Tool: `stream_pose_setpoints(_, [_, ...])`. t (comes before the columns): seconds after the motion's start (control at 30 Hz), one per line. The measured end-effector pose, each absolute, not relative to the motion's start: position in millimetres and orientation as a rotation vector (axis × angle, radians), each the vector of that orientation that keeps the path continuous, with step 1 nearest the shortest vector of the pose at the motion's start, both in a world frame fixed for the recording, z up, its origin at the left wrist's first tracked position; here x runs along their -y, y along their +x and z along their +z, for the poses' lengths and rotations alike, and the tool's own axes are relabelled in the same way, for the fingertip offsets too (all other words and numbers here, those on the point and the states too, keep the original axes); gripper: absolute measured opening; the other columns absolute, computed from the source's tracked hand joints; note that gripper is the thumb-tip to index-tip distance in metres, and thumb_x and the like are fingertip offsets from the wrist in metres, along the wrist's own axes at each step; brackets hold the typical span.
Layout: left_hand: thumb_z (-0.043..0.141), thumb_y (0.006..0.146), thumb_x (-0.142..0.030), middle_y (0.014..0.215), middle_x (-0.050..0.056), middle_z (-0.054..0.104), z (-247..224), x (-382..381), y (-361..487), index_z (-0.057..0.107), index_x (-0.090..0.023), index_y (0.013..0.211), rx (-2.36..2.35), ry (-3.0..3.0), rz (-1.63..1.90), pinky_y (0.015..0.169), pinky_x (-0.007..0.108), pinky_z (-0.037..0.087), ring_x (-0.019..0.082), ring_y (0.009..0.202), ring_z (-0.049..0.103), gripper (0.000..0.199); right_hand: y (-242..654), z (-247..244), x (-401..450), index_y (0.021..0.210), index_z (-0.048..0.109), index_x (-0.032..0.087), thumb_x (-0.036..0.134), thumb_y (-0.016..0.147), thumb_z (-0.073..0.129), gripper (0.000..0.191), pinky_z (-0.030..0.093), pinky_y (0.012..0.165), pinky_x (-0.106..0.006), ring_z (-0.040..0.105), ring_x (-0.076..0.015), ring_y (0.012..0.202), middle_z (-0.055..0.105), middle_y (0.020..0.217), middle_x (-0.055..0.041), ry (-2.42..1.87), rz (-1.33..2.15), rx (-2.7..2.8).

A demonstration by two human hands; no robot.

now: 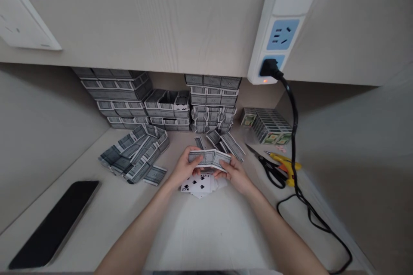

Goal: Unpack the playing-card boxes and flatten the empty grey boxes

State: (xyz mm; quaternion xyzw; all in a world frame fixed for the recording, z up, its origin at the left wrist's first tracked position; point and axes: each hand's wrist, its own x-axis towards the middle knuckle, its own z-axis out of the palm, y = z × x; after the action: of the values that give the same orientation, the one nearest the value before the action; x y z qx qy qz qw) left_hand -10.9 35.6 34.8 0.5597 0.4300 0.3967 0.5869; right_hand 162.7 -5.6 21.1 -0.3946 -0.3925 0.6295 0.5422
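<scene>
Between my two hands is a strip of folded playing cards [206, 157], patterned backs facing up. My left hand [187, 166] pinches its left end with the thumb on top. At the other end, my right hand [235, 172] grips it the same way. Just under the strip lies a loose pile of playing cards [195, 184], face up, with a five of spades on top. Beyond my hands are a few folded card pieces [230, 142]. To the left sits a low open structure of folded cards [132, 152], with a single card [155, 175] face down beside it.
Stacked card blocks [213, 99] stand along the back wall. Card boxes [271, 125] sit at the back right. Black scissors [272, 172], a yellow glue gun [287, 167] and a black cable [294, 129] from the power strip [280, 30] lie right. A dark tablet-like slab [56, 223] lies left.
</scene>
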Motion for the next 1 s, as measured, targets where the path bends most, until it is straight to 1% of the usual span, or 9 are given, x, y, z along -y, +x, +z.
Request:
stream_pose_setpoints(0.3, [0.055,0.072,-0.043,0.046,-0.008,0.05,35.8,-36.3,-17.2,0.043,-0.02,0.094,-0.977,1.398,0.887,0.031,0.014,0.031,0.006,0.03,0.043,0.034,161.8,19.4,6.1,0.09,0.042,0.023,0.04,0.065,0.065,0.038,0.05,0.051,-0.031,0.061,-0.0159,0.05,0.062,0.065,0.0036,-0.934,1.488,0.909])
stream_pose_setpoints(0.6, [0.055,0.072,-0.043,0.045,-0.01,0.046,41.4,-32.5,-16.1,0.043,-0.02,0.092,-0.961,1.423,0.882,0.032,0.015,0.03,0.006,0.031,0.042,0.033,151.3,14.0,8.9,0.094,0.035,0.025,0.041,0.068,0.063,0.041,0.048,0.043,-0.029,0.058,-0.0153,0.043,0.059,0.059,0.0065,-0.968,1.327,0.857])
stream_pose_setpoints(0.73, [0.052,0.074,-0.042,0.043,-0.01,0.043,40.9,-30.3,-15.7,0.041,-0.02,0.092,-0.948,1.476,0.871,0.033,0.016,0.032,0.007,0.032,0.04,0.031,146.3,10.0,11.2,0.094,0.035,0.025,0.042,0.07,0.061,0.039,0.048,0.04,-0.028,0.057,-0.0146,0.042,0.058,0.057,0.0068,-1.023,1.237,0.81])
stream_pose_setpoints(0.83, [0.051,0.075,-0.041,0.044,-0.009,0.046,39.6,-29.9,-15.8,0.04,-0.02,0.093,-0.946,1.488,0.828,0.034,0.016,0.032,0.007,0.033,0.041,0.03,146.4,7.7,10.7,0.096,0.037,0.024,0.039,0.069,0.062,0.04,0.047,0.038,-0.026,0.055,-0.0129,0.039,0.057,0.055,0.0068,-1.074,1.227,0.739])
stream_pose_setpoints(1.0, [0.05,0.075,-0.042,0.045,-0.007,0.051,35.4,-34.6,-18.9,0.039,-0.02,0.094,-0.927,1.453,0.728,0.034,0.017,0.033,0.009,0.033,0.046,0.031,150.3,7.4,7.3,0.097,0.042,0.022,0.034,0.066,0.065,0.041,0.043,0.033,-0.023,0.051,-0.0113,0.034,0.056,0.051,0.0069,-1.145,1.319,0.66])
